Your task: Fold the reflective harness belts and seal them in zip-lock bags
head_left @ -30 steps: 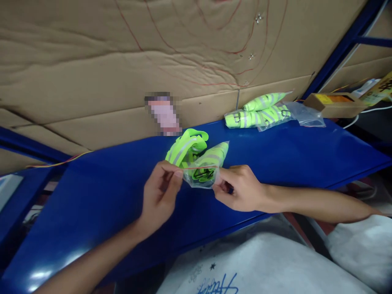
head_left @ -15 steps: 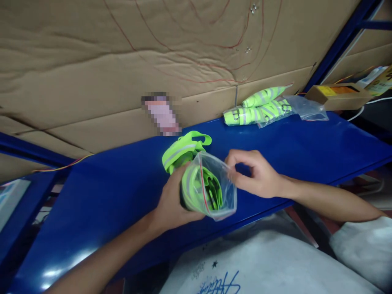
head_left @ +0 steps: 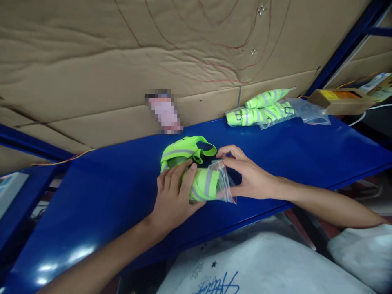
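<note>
My left hand (head_left: 174,192) is wrapped round a rolled neon-yellow vest (head_left: 205,184) with grey reflective bands. A clear zip bag (head_left: 225,185) with a red seal line encloses the roll's right end; how far it reaches under my left hand is hidden. At the bag's mouth, my right hand (head_left: 245,173) has its fingers curved and apart, some of them behind the plastic. Just behind the roll, a loose neon vest (head_left: 183,148) lies folded on the blue table (head_left: 122,183).
Bagged neon rolls (head_left: 260,114) lie at the back right, beside a flat clear bag (head_left: 314,112) and an open cardboard box (head_left: 339,101). A pixelated phone-like object (head_left: 165,113) leans against the cardboard wall (head_left: 92,81).
The bagged roll has tipped down from facing me to lying sideways, its mouth now to the right. My right hand has opened from a pinch on the bag's edge.
</note>
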Demonstrator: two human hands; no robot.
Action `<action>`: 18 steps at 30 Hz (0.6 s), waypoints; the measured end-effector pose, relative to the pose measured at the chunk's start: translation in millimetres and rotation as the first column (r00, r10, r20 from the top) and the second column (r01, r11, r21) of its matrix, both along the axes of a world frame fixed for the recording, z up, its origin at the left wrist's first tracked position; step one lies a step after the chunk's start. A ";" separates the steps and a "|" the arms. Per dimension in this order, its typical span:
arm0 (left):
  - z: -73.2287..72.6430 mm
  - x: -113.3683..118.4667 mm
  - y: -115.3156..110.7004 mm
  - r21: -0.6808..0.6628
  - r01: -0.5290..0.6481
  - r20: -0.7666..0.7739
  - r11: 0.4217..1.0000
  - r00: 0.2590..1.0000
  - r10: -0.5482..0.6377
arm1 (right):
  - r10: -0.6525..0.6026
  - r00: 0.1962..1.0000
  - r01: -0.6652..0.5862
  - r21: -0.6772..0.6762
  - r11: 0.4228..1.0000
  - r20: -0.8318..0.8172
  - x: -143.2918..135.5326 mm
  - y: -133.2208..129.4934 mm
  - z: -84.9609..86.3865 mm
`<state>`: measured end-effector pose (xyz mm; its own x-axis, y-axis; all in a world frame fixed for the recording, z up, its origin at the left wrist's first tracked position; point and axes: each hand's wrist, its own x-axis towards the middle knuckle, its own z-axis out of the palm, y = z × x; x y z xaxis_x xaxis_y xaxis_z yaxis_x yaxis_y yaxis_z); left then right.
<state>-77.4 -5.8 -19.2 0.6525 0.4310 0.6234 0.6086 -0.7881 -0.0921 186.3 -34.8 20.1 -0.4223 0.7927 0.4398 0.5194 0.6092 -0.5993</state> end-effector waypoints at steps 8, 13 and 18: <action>2.5 3.9 -0.8 0.093 -0.110 -0.055 0.990 0.992 0.116 | -0.075 0.995 0.077 0.027 0.997 -0.072 -4.2 0.9 -6.2; 2.5 4.4 0.2 0.125 -0.127 -0.065 0.984 0.989 0.136 | -0.093 0.992 0.090 0.041 0.995 0.090 -5.8 -2.3 -8.5; 1.7 4.8 1.0 0.118 -0.110 -0.078 0.987 0.990 0.119 | -0.043 0.997 0.046 -0.039 0.998 0.071 -9.0 4.5 -20.4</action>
